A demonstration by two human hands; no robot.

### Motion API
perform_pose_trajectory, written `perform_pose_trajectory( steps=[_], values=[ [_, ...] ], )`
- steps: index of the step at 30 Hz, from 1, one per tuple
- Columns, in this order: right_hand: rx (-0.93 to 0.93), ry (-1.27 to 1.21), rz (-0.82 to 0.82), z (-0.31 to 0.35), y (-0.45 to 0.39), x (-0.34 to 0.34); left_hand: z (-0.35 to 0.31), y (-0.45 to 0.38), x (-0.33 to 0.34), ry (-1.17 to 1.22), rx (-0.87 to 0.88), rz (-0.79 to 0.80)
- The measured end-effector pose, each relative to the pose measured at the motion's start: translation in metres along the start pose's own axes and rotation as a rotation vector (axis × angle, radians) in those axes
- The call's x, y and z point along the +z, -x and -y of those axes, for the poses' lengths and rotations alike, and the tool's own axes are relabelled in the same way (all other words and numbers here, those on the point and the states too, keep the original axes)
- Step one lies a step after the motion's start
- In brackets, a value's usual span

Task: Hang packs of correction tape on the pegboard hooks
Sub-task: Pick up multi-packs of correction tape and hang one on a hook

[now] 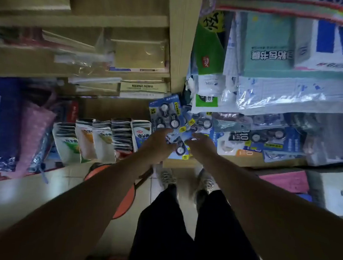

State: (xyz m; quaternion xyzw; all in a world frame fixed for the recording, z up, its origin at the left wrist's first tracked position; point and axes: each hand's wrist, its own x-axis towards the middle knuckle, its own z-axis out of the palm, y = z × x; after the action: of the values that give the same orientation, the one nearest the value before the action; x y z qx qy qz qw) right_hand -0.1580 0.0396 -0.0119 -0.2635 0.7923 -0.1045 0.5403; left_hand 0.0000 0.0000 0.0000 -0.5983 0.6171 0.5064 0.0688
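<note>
A heap of blue correction tape packs (172, 115) lies low on a cardboard box in front of me, each card showing round black-and-white tape wheels. More packs (268, 137) spread to the right. My left hand (158, 144) reaches into the heap, fingers curled on a pack (180, 150) at the front. My right hand (202, 145) touches the same cluster from the right, its fingers hidden among the cards. No pegboard hooks are clearly visible.
Rows of white and green sachet packs (103, 138) stand to the left of the heap. Plastic-wrapped stationery (276, 95) is stacked above right, wooden shelves (83, 20) above left. My legs and shoes (167, 178) stand on pale tiles beside an orange stool (124, 198).
</note>
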Motion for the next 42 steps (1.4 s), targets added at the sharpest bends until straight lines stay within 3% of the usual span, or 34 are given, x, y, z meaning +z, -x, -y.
perform_pose_trajectory(
  steps=[10,13,19,23,26,28,29,33,35,39,40,42],
  values=[
    [-0.225,0.287,-0.175,0.006,-0.104,0.04,0.046,-0.049,0.054,-0.146,0.006,0.034],
    [-0.153,0.249,-0.276,0.004,-0.111,0.045,0.057,-0.046,0.062,-0.136,0.042,0.012],
    [-0.171,0.002,-0.005,0.002,-0.108,0.041,0.067,-0.036,0.061,-0.034,0.059,-0.03],
    [-0.201,-0.167,0.011,-0.004,-0.1,0.035,0.058,-0.026,0.062,0.203,-0.037,-0.271],
    [-0.198,-0.296,0.041,-0.018,-0.083,0.011,0.039,-0.014,0.063,0.494,-0.243,-0.512],
    [-0.181,-0.406,0.144,-0.03,-0.07,-0.01,0.034,-0.012,0.066,0.633,-0.386,-0.589],
    [-0.155,-0.433,0.215,-0.037,-0.063,-0.02,0.033,-0.012,0.069,0.714,-0.423,-0.532],
    [0.004,-0.337,0.473,-0.063,-0.047,-0.042,0.033,-0.016,0.082,1.258,-0.359,-0.02],
    [0.041,-0.275,0.378,-0.072,-0.05,-0.042,0.031,-0.018,0.09,1.29,-0.36,-0.043],
    [0.175,-0.19,-0.268,-0.075,-0.068,-0.04,0.032,-0.018,0.1,1.001,-0.387,-0.307],
    [0.27,-0.309,-0.32,-0.075,-0.072,-0.038,0.032,-0.015,0.1,0.93,-0.378,-0.348],
    [0.444,-0.59,-0.222,-0.069,-0.08,-0.032,0.035,-0.01,0.102,0.841,-0.373,-0.385]
  ],
)
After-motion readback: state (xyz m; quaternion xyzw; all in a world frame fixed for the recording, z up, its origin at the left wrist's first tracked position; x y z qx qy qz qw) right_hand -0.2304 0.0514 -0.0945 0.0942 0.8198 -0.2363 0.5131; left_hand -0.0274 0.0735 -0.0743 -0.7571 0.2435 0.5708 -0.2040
